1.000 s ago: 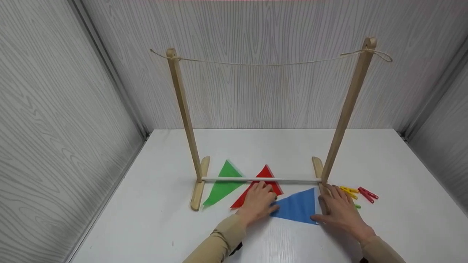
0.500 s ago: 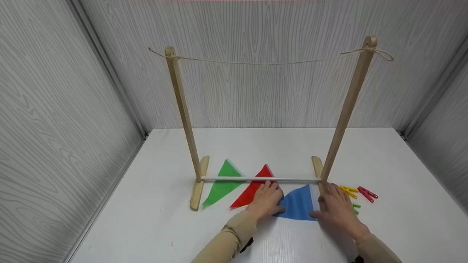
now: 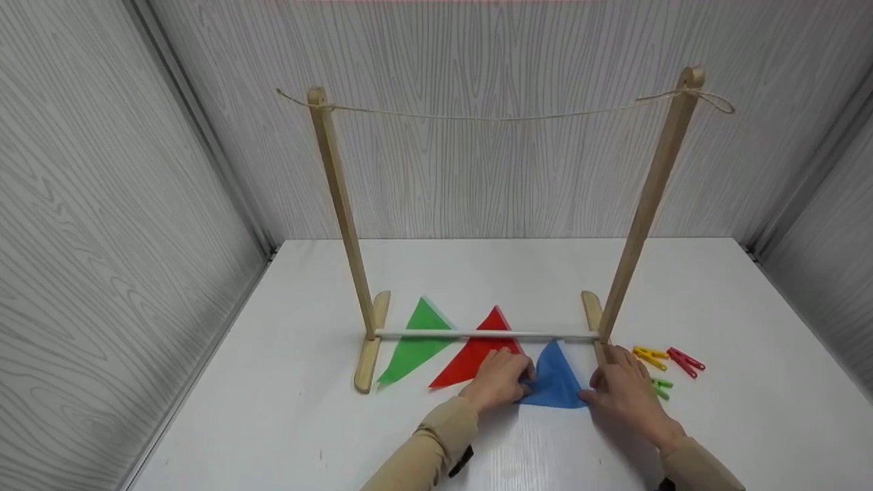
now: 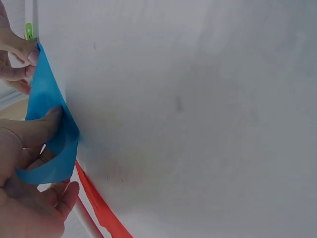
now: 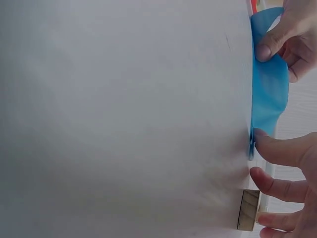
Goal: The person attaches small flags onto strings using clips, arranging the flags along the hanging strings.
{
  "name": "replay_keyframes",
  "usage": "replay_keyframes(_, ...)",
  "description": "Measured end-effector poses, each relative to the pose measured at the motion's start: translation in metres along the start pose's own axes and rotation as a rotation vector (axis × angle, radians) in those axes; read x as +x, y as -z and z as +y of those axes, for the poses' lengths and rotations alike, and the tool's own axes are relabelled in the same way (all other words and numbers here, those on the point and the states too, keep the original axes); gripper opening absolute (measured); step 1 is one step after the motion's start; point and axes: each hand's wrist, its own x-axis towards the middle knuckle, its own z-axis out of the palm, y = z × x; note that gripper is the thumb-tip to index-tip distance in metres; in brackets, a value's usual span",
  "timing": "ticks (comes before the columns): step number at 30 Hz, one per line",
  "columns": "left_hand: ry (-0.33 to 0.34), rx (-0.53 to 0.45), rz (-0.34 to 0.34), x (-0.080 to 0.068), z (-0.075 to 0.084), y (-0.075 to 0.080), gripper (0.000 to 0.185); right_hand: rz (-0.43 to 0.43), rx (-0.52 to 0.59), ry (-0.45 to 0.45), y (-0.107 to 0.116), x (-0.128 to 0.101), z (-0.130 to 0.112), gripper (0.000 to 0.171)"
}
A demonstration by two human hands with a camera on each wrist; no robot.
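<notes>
Both hands [image 3: 501, 382] [image 3: 620, 389] pinch blue flag [image 3: 554, 382] corners.

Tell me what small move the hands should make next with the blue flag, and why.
Probably lift the blue flag straight up toward the string. Both the left hand and the right hand already pinch its lower corners, and its tip is rising off the table. The string hangs bare, with pegs waiting nearby.

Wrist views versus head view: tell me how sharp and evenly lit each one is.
Head view: sharp, evenly lit, soft shadows under the wooden frame. Left wrist view: the blue flag is fairly crisp, the white table a grey featureless blur. Right wrist view: likewise washed-out, the right hand soft at the edge.
</notes>
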Motion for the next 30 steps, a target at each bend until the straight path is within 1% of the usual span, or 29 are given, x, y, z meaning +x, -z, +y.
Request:
replay_keyframes(4, -0.022, -0.038, 0.032, -0.001, -0.004, -0.001, 0.022, -0.012, 0.008, -0.001, 0.0, 0.0, -0.001, 0.022)
replay_keyframes(8, -0.12, 0.015, 0.096, 0.0, -0.01, -0.002, 0.025, -0.019, 0.017, 0.044, 0.0, 0.0, -0.001, 0.027)
replay_keyframes(11, -0.176, 0.049, 0.139, 0.001, -0.012, -0.002, 0.03, -0.037, 0.044, 0.091, 0.001, 0.001, -0.001, 0.027)
replay_keyframes(13, -0.181, 0.014, 0.141, 0.001, -0.012, -0.001, 0.036, -0.055, 0.077, 0.103, 0.001, 0.001, -0.002, 0.025)
replay_keyframes(15, -0.168, -0.031, 0.13, 0.001, -0.011, 0.0, 0.041, -0.063, 0.109, 0.108, 0.0, 0.002, -0.002, 0.025)
replay_keyframes(19, -0.144, -0.147, 0.113, 0.002, -0.011, 0.001, 0.049, -0.078, 0.159, 0.093, 0.0, 0.004, -0.003, 0.031)
replay_keyframes(21, -0.137, -0.19, 0.118, 0.003, -0.012, 0.001, 0.05, -0.092, 0.188, 0.082, 0.001, 0.005, -0.005, 0.036)
replay_keyframes(25, -0.143, -0.253, 0.146, 0.003, -0.012, 0.002, 0.052, -0.104, 0.258, 0.069, 0.003, 0.007, -0.008, 0.044)
replay_keyframes(27, -0.154, -0.276, 0.161, 0.003, -0.011, 0.002, 0.051, -0.13, 0.311, 0.046, 0.004, 0.008, -0.009, 0.049)
replay_keyframes(30, -0.169, -0.303, 0.171, 0.003, -0.011, 0.002, 0.051, -0.181, 0.412, -0.02, 0.007, 0.008, -0.01, 0.054)
